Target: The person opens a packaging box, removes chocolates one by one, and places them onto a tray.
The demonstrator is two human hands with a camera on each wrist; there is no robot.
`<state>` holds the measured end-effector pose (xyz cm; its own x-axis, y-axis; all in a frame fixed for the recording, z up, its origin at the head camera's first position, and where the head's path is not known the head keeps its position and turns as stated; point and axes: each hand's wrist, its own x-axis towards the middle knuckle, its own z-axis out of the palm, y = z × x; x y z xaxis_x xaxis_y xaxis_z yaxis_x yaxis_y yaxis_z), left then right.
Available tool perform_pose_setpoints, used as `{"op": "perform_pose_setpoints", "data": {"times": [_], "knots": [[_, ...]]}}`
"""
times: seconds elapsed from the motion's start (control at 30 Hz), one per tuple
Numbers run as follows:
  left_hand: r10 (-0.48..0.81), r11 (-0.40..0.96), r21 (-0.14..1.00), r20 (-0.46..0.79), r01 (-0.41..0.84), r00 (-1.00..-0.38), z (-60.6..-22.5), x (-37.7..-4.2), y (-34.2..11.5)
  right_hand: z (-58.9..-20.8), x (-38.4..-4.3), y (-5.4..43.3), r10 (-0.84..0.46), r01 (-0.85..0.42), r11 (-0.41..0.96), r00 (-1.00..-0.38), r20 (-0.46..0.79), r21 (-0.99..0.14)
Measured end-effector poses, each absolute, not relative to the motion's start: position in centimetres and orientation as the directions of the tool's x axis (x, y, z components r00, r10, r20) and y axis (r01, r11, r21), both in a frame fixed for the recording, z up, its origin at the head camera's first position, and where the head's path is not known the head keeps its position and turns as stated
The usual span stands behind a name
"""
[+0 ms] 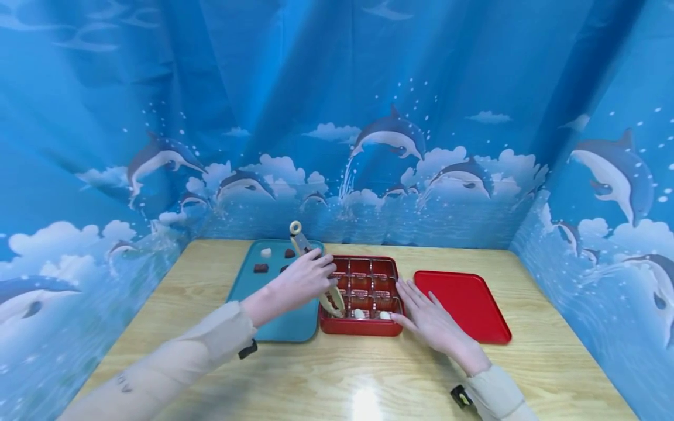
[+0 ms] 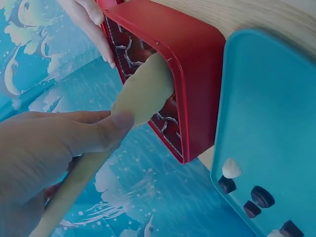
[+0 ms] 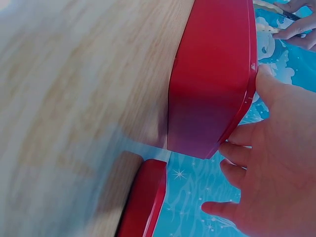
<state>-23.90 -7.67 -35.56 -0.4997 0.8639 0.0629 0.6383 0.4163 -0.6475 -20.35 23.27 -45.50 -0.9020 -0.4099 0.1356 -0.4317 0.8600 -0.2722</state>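
My left hand (image 1: 304, 275) grips cream-coloured tongs (image 2: 145, 89), thumb and fingers pinching their arms. The tongs' tips reach down into the near left compartment of a red box (image 1: 360, 328) with a clear divided insert. I cannot tell whether anything sits between the tips. In the same near row, one white piece (image 1: 359, 314) lies in the middle compartment and another white piece (image 1: 385, 315) in the right one. My right hand (image 1: 429, 316) touches the box's right rim, its fingers stretched out and spread.
Left of the box lies a blue tray (image 1: 284, 330) carrying several small dark and white pieces, among them a brown block (image 1: 260, 268) and a white piece (image 1: 265, 253). A red tray (image 1: 463, 304) lies to the right. Behind the wooden table (image 1: 295, 380) hangs a dolphin-printed curtain (image 1: 316, 88).
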Motion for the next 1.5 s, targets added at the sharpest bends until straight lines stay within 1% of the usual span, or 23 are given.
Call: {"op": "perform_pose_setpoints", "data": {"times": [0.07,0.2,0.27,0.43,0.57,0.7,0.83,1.03,1.27,1.5], "knots": [[0.861,0.414,-0.651,0.054,0.636,-0.505,-35.4,-23.9,-7.5,-45.5,-20.4,23.3,-0.409,-0.431,0.86,-0.902,0.135,-0.274],[0.833,0.396,-0.681,-0.017,0.616,-0.553,-34.9,-23.8,-6.5,-45.6,-20.4,23.3,-0.412,-0.433,0.858,-0.901,0.135,-0.275],[0.825,0.367,-0.708,-0.052,0.603,-0.563,-34.7,-23.6,-5.8,-45.7,-20.4,23.3,-0.415,-0.436,0.857,-0.9,0.134,-0.275],[0.826,0.3,-0.744,-0.11,0.597,-0.553,-34.9,-23.4,-4.5,-45.7,-20.3,23.2,-0.416,-0.433,0.855,-0.901,0.121,-0.287],[0.825,0.283,-0.745,-0.132,0.604,-0.549,-35.6,-23.4,-4.5,-45.7,-20.3,23.1,-0.414,-0.428,0.853,-0.903,0.113,-0.297],[0.833,0.309,-0.732,-0.1,0.608,-0.544,-36.1,-23.6,-5.1,-45.7,-20.2,23.1,-0.414,-0.427,0.856,-0.904,0.111,-0.292],[0.848,0.332,-0.71,-0.064,0.621,-0.527,-36.2,-23.8,-5.9,-45.7,-20.3,23.1,-0.411,-0.428,0.857,-0.903,0.12,-0.286],[0.858,0.366,-0.682,-0.015,0.633,-0.513,-35.8,-23.7,-7.0,-45.7,-20.3,23.1,-0.419,-0.438,0.855,-0.899,0.125,-0.278],[0.861,0.456,-0.598,0.109,0.659,-0.497,-35.2,-23.9,-9.0,-45.5,-20.3,23.2,-0.418,-0.44,0.859,-0.898,0.138,-0.263],[0.846,0.524,-0.503,0.217,0.687,-0.487,-35.8,-24.3,-11.3,-45.4,-20.3,23.3,-0.409,-0.429,0.864,-0.903,0.133,-0.261]]}}
